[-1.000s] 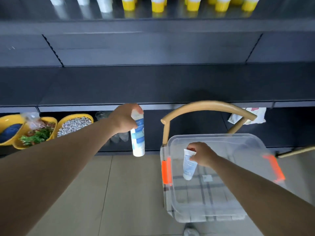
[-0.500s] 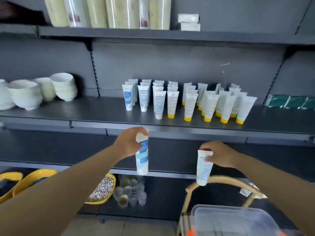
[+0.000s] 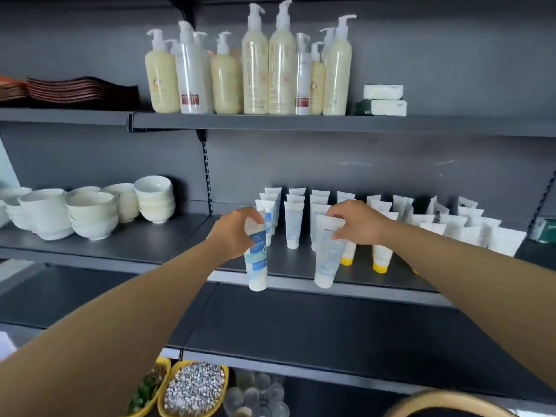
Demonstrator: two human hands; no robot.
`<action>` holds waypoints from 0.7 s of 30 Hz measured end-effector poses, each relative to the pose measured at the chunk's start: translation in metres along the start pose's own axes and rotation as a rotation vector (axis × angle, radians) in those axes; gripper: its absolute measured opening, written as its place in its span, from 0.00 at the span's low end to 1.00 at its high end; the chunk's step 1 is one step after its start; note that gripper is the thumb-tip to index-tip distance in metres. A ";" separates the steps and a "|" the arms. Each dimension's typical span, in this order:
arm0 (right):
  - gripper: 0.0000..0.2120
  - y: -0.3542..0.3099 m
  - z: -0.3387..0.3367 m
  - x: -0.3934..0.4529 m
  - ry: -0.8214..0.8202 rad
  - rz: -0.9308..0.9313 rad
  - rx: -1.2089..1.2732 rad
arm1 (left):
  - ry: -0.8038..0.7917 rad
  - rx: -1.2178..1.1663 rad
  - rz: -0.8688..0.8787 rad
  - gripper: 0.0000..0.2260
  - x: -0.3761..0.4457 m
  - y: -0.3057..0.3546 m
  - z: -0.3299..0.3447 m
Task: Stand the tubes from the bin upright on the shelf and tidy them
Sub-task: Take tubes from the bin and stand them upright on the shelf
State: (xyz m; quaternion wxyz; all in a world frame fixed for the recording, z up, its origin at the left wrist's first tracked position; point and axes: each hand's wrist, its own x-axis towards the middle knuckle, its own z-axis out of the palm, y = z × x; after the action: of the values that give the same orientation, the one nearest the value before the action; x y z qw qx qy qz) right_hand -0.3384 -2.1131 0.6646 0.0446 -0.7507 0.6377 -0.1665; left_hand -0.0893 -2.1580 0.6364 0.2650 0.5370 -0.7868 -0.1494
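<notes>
Now L grip point(image 3: 233, 233) on tube point(image 3: 256, 260), R grip point(image 3: 356, 222) likewise

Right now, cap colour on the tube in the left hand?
White, on the blue-and-white tube the left hand holds cap-down; head view, the only one.

Shop: stocked display shelves point(image 3: 270, 121)

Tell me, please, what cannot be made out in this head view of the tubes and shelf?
- Print on the left tube: too blurred to read.
- Its crimped top: covered by the left hand.
- Tubes behind the right hand and forearm: partly hidden, so no count.
- Bin: outside the frame; only a curved wooden rim shows at the bottom edge.
- Green packet: cut off by the right edge.
</notes>
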 end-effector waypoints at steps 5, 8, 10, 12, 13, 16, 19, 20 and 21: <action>0.07 0.008 0.024 0.091 -0.044 -0.003 -0.054 | -0.017 0.047 -0.017 0.16 0.076 -0.031 0.013; 0.04 0.018 0.040 0.139 -0.082 -0.003 -0.089 | -0.025 0.060 0.006 0.16 0.120 -0.049 0.026; 0.04 0.022 0.052 0.161 -0.104 -0.003 -0.094 | -0.042 0.046 0.011 0.18 0.144 -0.058 0.039; 0.04 0.028 0.064 0.175 -0.127 0.008 -0.096 | -0.063 0.028 0.004 0.17 0.161 -0.067 0.052; 0.04 0.031 0.069 0.181 -0.143 0.009 -0.104 | -0.071 0.021 0.001 0.16 0.166 -0.070 0.058; 0.05 0.039 0.078 0.192 -0.183 0.017 -0.128 | -0.094 0.021 0.002 0.15 0.180 -0.077 0.069; 0.08 0.039 0.078 0.197 -0.205 0.018 -0.137 | -0.129 0.032 0.017 0.15 0.190 -0.081 0.074; 0.08 0.039 0.078 0.198 -0.205 0.016 -0.132 | -0.144 0.040 0.031 0.15 0.193 -0.080 0.075; 0.08 0.039 0.079 0.199 -0.205 0.017 -0.124 | -0.159 0.049 0.044 0.15 0.195 -0.080 0.075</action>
State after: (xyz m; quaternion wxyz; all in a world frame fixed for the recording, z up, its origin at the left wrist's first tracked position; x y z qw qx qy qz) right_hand -0.3246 -2.3248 0.6180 0.0644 -0.7597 0.6453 -0.0490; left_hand -0.1269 -2.3722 0.5841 0.1916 0.5125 -0.8203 -0.1664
